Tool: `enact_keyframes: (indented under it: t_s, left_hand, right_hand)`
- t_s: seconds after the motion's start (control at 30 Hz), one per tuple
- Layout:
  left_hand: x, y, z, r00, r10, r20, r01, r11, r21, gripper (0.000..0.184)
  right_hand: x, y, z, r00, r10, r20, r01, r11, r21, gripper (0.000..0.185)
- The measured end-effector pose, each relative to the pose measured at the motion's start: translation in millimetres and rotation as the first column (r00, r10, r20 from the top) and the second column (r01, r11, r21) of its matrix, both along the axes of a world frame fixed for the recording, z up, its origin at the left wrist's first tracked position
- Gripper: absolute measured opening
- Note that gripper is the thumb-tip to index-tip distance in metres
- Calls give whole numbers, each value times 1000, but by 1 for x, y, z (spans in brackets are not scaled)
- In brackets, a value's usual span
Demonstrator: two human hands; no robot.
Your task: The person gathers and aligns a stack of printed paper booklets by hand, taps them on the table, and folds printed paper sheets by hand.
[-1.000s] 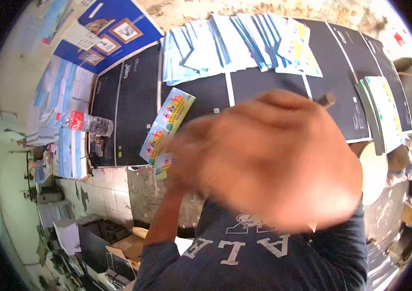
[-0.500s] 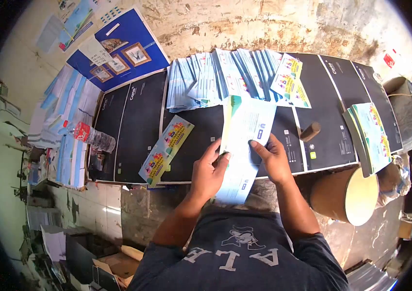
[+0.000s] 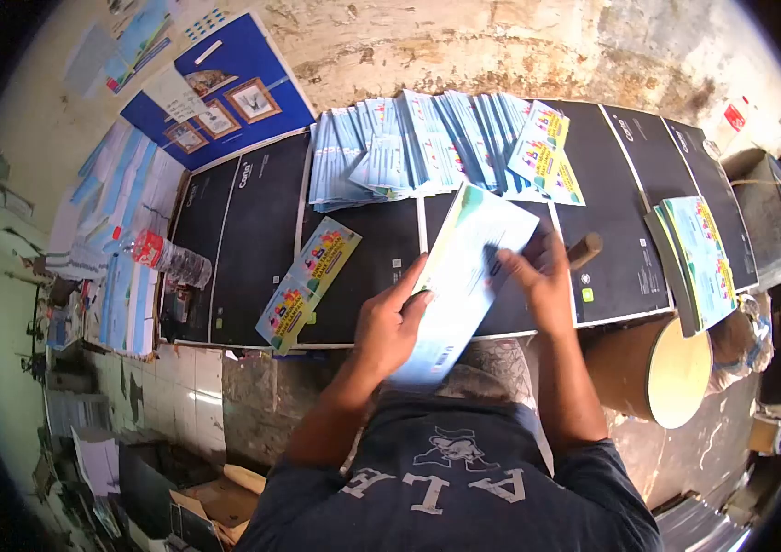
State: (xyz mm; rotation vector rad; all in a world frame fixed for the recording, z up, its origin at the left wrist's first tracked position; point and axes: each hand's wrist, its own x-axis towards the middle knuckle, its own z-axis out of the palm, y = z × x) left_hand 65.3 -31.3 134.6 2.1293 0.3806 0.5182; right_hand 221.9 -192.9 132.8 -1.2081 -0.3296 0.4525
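A light-blue printed sheet (image 3: 468, 276), folded or layered, is slanted in front of me over the table's near edge. My left hand (image 3: 388, 327) grips its left side, thumb on top. My right hand (image 3: 545, 290) is at the sheet's right edge, slightly blurred. Its thumb lies over the printed face and its fingers are spread off to the right. A brown cylindrical wooden piece (image 3: 585, 250) stands just beyond the right hand. Left of my left hand, a yellow-and-blue leaflet (image 3: 309, 281) lies flat on the table.
Rows of blue leaflets (image 3: 409, 152) lie along the table's back, with yellow-printed ones (image 3: 542, 147) at their right end. Another leaflet stack (image 3: 703, 262) is at the far right. A bottle (image 3: 169, 256) and paper piles (image 3: 128, 221) are at left. A round drum (image 3: 676, 373) stands below right.
The sheet has tilted, its top swinging right. My right hand has moved up and right along its edge, its fingers coming away from the sheet. My left hand keeps its grip.
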Motion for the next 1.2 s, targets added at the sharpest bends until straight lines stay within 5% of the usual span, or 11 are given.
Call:
enact_keyframes:
  t_s: [0.03, 0.1, 0.13, 0.23, 0.37, 1.2]
  left_hand:
    - [-4, 7, -2, 995, -89, 40, 87, 995, 46, 51]
    - [-14, 15, 1, 979, -203, 10, 202, 977, 61, 50]
    - [-17, 16, 3, 969, -245, -42, 247, 968, 40, 50]
    - [-19, 14, 6, 955, -290, -60, 292, 956, 17, 49]
    - [-23, 13, 6, 954, -295, -50, 296, 955, 17, 49]
    - [-26, 8, 9, 945, -323, -51, 319, 945, -69, 52]
  right_hand:
    - [10, -4, 4, 927, -153, 342, 187, 980, -68, 57]
    - [28, -28, 27, 868, 190, 459, 16, 913, -408, 53]
    - [26, -29, 34, 808, 254, 532, -34, 921, -389, 40]
    - [27, -34, 52, 827, 474, 301, -198, 748, -633, 31]
    - [21, -29, 49, 889, 383, 251, -218, 835, -505, 26]
    - [23, -32, 42, 900, 359, 248, -198, 843, -499, 25]
